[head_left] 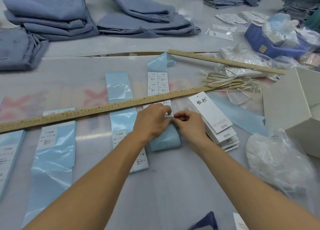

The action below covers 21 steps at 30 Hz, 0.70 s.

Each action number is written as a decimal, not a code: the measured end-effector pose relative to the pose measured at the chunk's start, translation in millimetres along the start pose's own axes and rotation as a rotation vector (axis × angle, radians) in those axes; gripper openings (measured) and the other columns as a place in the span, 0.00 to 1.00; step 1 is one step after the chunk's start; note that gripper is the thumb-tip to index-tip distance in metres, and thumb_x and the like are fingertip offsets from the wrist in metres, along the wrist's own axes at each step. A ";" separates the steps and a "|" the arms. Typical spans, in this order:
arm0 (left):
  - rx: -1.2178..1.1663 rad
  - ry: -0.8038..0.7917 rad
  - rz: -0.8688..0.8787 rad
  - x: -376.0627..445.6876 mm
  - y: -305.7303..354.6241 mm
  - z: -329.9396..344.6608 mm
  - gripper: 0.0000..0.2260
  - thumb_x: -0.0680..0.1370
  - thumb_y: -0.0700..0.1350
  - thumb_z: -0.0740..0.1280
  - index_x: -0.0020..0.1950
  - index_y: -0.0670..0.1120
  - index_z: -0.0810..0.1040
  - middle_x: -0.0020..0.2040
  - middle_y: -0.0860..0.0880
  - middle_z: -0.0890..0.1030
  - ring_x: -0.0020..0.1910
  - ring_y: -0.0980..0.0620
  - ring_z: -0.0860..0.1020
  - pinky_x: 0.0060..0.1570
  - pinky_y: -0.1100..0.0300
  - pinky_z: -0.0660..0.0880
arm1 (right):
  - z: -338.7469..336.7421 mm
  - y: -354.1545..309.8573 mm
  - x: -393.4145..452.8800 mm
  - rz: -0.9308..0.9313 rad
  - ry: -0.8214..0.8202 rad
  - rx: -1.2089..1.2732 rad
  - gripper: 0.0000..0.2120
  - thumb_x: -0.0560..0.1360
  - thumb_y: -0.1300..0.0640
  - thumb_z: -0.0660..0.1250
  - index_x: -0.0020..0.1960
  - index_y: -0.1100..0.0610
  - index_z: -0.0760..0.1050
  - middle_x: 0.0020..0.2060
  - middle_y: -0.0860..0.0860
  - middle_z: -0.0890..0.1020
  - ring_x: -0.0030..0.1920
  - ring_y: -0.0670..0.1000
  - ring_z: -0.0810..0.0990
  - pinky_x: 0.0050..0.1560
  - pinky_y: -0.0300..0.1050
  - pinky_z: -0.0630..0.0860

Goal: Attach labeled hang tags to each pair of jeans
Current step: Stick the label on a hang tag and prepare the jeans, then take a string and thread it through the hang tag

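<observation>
A light-blue backing strip [156, 84] with white size stickers runs down the table's middle, under a long wooden ruler [103, 107]. My left hand [152, 120] presses on the strip's lower part and curls over a white sticker [168, 115]. My right hand [187, 124] pinches the edge of that sticker, fingertips meeting the left hand's. Just right of my hands lies a fanned stack of white hang tags [214, 120]. Folded blue jeans [52, 17] are piled at the back.
More blue sticker strips [52, 153] lie to the left. A second ruler [225, 61], a bundle of pale strings [223, 82], plastic bags [277, 162] and a grey box [292, 108] crowd the right side. Loose tags [223, 32] lie at the back right.
</observation>
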<state>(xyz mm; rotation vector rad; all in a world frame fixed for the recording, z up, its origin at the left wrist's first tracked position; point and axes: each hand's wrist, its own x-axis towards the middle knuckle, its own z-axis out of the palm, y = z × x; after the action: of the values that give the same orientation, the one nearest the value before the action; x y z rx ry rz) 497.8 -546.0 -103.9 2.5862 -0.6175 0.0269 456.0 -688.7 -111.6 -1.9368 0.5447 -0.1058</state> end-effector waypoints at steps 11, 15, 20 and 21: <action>-0.005 -0.001 -0.013 3.1 -2.1 -9.9 0.09 0.79 0.55 0.67 0.55 0.54 0.80 0.57 0.54 0.82 0.59 0.49 0.78 0.49 0.54 0.73 | 2.7 0.9 -0.1 -0.058 -0.044 -0.117 0.04 0.71 0.59 0.73 0.39 0.52 0.84 0.33 0.44 0.84 0.36 0.40 0.79 0.42 0.38 0.76; -0.004 0.009 -0.036 7.2 0.8 -10.6 0.06 0.79 0.52 0.66 0.51 0.54 0.80 0.54 0.53 0.83 0.55 0.49 0.78 0.45 0.55 0.72 | 2.9 1.4 -2.7 -0.050 -0.047 -0.151 0.05 0.70 0.60 0.72 0.39 0.52 0.84 0.33 0.44 0.83 0.36 0.41 0.79 0.40 0.36 0.75; -0.119 0.057 -0.120 12.1 0.4 -13.6 0.05 0.78 0.49 0.68 0.48 0.50 0.82 0.50 0.54 0.83 0.51 0.51 0.78 0.46 0.53 0.76 | 1.7 1.7 -2.5 -0.049 -0.051 -0.184 0.04 0.70 0.61 0.72 0.39 0.53 0.83 0.35 0.44 0.83 0.38 0.42 0.80 0.41 0.37 0.75; -0.209 0.111 -0.189 13.4 -1.5 -17.8 0.04 0.78 0.48 0.69 0.47 0.50 0.82 0.47 0.54 0.83 0.48 0.51 0.79 0.45 0.54 0.77 | 1.8 1.4 -1.7 -0.048 -0.053 -0.194 0.03 0.70 0.60 0.72 0.40 0.53 0.83 0.35 0.44 0.84 0.39 0.43 0.81 0.43 0.39 0.76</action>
<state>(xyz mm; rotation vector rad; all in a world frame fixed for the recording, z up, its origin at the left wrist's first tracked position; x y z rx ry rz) 512.1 -542.4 -87.1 2.4101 -0.3155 0.0411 454.6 -686.9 -113.3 -2.1358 0.4876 -0.0324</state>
